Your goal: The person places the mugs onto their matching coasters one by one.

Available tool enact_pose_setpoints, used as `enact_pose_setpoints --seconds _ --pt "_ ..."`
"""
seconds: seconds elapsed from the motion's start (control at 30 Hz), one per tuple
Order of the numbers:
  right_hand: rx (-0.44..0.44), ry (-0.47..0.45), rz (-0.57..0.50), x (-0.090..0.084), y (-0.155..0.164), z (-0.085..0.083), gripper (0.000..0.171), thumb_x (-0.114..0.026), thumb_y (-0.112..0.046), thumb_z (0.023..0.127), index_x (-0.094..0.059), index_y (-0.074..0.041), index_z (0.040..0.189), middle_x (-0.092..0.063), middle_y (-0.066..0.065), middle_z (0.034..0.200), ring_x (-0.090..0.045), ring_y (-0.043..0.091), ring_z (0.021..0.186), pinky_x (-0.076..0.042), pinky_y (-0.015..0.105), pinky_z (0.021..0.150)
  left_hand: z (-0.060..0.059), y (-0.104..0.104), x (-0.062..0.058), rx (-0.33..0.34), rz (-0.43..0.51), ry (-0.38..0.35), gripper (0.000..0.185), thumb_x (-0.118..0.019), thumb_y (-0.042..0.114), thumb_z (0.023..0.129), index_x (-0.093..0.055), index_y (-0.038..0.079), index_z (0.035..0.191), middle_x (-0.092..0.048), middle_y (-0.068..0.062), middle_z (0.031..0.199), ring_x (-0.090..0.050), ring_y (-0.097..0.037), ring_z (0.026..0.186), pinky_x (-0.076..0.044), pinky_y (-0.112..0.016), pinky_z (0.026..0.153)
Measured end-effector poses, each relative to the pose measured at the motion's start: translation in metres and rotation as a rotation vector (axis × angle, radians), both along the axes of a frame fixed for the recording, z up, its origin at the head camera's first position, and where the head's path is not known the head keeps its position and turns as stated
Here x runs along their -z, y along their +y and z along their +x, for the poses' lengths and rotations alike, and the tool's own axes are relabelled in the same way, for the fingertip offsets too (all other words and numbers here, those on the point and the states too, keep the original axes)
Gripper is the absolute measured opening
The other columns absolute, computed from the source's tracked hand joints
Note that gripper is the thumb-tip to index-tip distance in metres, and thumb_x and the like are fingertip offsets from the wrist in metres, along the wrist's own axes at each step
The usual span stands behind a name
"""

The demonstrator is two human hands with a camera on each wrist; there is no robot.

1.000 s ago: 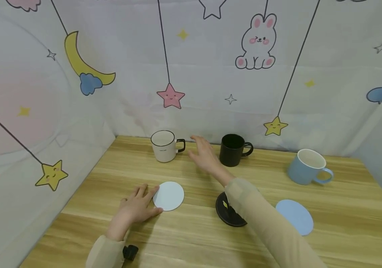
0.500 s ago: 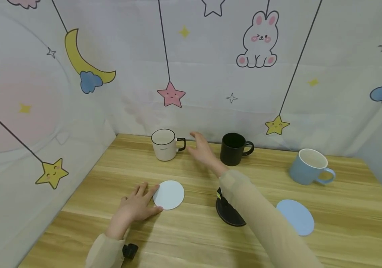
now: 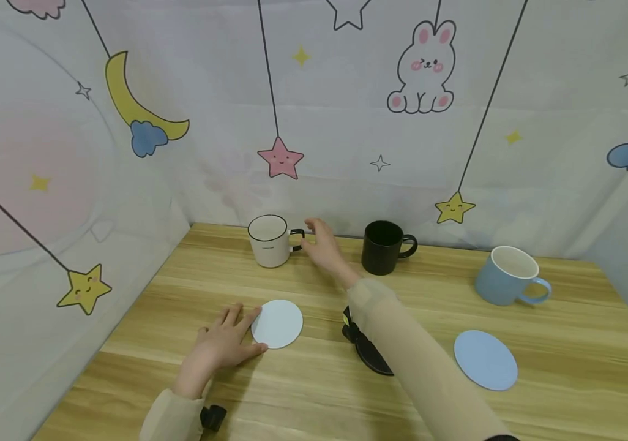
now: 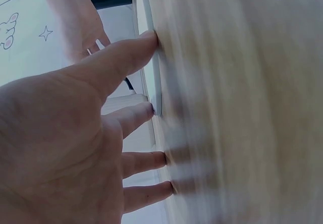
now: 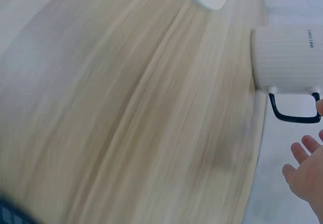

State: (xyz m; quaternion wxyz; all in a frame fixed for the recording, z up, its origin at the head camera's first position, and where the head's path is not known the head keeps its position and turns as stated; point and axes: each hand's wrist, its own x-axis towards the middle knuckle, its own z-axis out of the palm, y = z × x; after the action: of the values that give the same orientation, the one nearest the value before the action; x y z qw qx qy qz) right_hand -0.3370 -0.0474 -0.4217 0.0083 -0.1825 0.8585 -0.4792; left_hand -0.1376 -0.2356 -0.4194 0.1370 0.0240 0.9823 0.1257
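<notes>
A white mug (image 3: 269, 240) with a black handle stands at the back of the wooden table (image 3: 314, 392). My right hand (image 3: 316, 239) is open, its fingertips right beside the handle; whether they touch it is unclear. The right wrist view shows the mug (image 5: 287, 57) and straight fingers (image 5: 305, 166) just short of the handle. My left hand (image 3: 231, 334) lies flat on the table, with thumb and forefinger against the rim of a round white coaster (image 3: 277, 323). From the left wrist, the coaster (image 4: 151, 77) appears edge-on.
A black mug (image 3: 382, 247) stands right of my right hand, and a blue mug (image 3: 507, 275) further right. A blue coaster (image 3: 485, 359) lies near the front right. A black coaster (image 3: 369, 358) is partly hidden under my right forearm. Printed fabric walls enclose the table.
My right hand has moved left from beside the black mug to the white mug's handle. The left hand and white coaster have stayed put.
</notes>
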Motion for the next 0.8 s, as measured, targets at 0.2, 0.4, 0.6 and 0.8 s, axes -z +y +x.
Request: enact_pose_setpoints --seconds 0.2,0.4,0.6,0.8 --pt "0.014 -0.061 -0.126 0.005 -0.01 -0.002 0.048 -0.053 -0.019 0.098 -0.04 -0.006 0.142 -0.046 0.015 0.143 -0.043 0.03 0.133 -0.037 0.046 0.11 0.001 -0.002 0.001 -0.004 0.006 -0.009 0.08 -0.06 0.057 0.087 -0.03 0.021 0.152 -0.022 -0.025 0.157 -0.02 -0.05 0.143 -0.025 -0.079 0.097" --pt "0.01 -0.066 -0.174 0.009 -0.014 -0.003 0.043 -0.048 -0.018 0.1 -0.043 -0.004 0.14 -0.047 0.017 0.141 -0.045 0.03 0.129 -0.039 0.047 0.107 0.003 -0.001 0.003 -0.006 0.009 -0.006 0.08 -0.06 0.057 0.087 -0.03 0.021 0.151 -0.023 -0.025 0.156 -0.021 -0.05 0.142 -0.026 -0.079 0.097" --pt "0.037 -0.054 -0.235 0.012 -0.017 -0.005 0.038 -0.047 -0.017 0.101 -0.048 -0.001 0.135 -0.051 0.019 0.136 -0.051 0.03 0.122 -0.045 0.043 0.101 0.002 0.0 0.004 -0.006 0.012 0.014 0.078 -0.061 0.056 0.087 -0.032 0.021 0.151 -0.024 -0.024 0.156 -0.022 -0.049 0.143 -0.025 -0.079 0.098" --pt "0.04 -0.045 -0.267 0.012 -0.025 -0.006 0.035 -0.047 -0.014 0.1 -0.052 0.0 0.132 -0.057 0.017 0.129 -0.055 0.029 0.116 -0.048 0.039 0.094 -0.002 -0.005 0.01 -0.012 0.022 0.025 0.08 -0.06 0.059 0.086 -0.031 0.024 0.151 -0.023 -0.022 0.157 -0.02 -0.047 0.144 -0.023 -0.079 0.099"
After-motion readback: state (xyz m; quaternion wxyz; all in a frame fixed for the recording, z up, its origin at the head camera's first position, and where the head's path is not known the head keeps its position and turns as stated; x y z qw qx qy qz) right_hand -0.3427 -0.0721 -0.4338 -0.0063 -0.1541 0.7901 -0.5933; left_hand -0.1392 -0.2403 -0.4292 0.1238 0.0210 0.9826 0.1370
